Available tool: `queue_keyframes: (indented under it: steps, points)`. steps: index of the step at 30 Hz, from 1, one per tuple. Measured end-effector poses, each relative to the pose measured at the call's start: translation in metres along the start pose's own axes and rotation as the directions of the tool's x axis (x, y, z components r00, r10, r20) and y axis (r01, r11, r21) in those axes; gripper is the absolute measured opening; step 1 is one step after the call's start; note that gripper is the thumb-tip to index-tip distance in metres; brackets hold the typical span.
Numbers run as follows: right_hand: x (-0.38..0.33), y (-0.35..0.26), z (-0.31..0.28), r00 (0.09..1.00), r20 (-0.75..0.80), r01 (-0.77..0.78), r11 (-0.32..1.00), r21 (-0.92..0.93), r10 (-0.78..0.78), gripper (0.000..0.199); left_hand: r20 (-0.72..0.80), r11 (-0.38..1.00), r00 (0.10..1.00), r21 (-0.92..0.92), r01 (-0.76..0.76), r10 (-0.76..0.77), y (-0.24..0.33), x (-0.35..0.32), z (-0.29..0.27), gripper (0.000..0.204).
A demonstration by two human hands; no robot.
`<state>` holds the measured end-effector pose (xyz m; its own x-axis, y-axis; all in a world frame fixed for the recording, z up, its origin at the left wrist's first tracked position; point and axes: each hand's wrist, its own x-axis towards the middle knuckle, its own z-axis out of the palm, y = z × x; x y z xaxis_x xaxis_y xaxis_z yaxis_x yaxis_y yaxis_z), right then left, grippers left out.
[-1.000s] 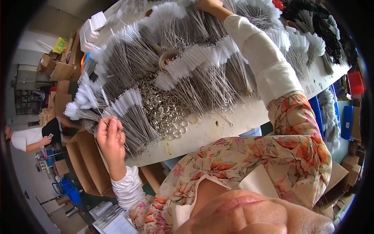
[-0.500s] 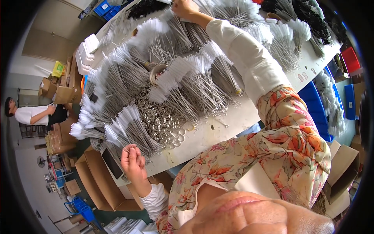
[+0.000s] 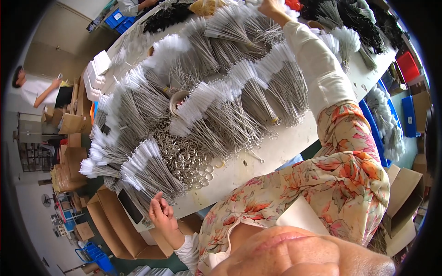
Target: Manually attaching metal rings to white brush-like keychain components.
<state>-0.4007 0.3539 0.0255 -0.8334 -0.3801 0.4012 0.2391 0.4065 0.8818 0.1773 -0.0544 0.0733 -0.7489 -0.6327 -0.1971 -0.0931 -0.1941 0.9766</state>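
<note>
Nearest us, we see the left hand [image 3: 165, 220], fingers curled and narrow, just beside the wire ends of a white-bristled brush bunch [image 3: 149, 168] on the white table [image 3: 232, 179]; we cannot tell whether it holds anything. A dark flat slab [image 3: 130, 207] lies to its left. Past the hand we find a heap of metal rings [image 3: 182, 158], then a round tub [image 3: 176, 102] beside rows of wire-stemmed brushes [image 3: 230, 122]. Farther out, the right hand [image 3: 272, 7] is partly cut off, so we cannot tell its grip. Well apart, far left, we notice a person in white [image 3: 39, 90]
</note>
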Motion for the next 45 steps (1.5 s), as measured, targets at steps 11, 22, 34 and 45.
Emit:
queue_keyframes:
  steps: [11, 22, 34, 45]
  points:
    - [0.004, 0.041, -0.005, 0.884, 0.447, -0.442, -0.067, 0.894, 0.138, 0.035, -0.079, 0.996, 0.996, -0.067, -0.052, 0.047, -0.015, -0.001, 0.021, 0.029]
    - [-0.086, 0.145, -0.263, 0.894, -0.39, 0.419, -0.725, 0.547, 0.221, 0.019, 0.383, 0.908, 0.84, 0.01, -0.42, 0.384, 0.024, 0.013, 0.116, 0.023]
    - [-0.244, 0.072, -0.363, 0.986, -0.135, -0.073, -0.985, 0.158, -0.094, 0.033, 0.235, 0.433, 0.466, 0.18, -0.883, 0.853, 0.011, 0.01, 0.126, 0.006]
    - [-0.26, 0.067, -0.351, 0.86, -0.354, -0.507, -0.69, -0.516, -0.367, 0.016, 0.558, 0.096, 0.226, 0.252, -0.963, 0.799, -0.008, -0.01, 0.101, 0.042]
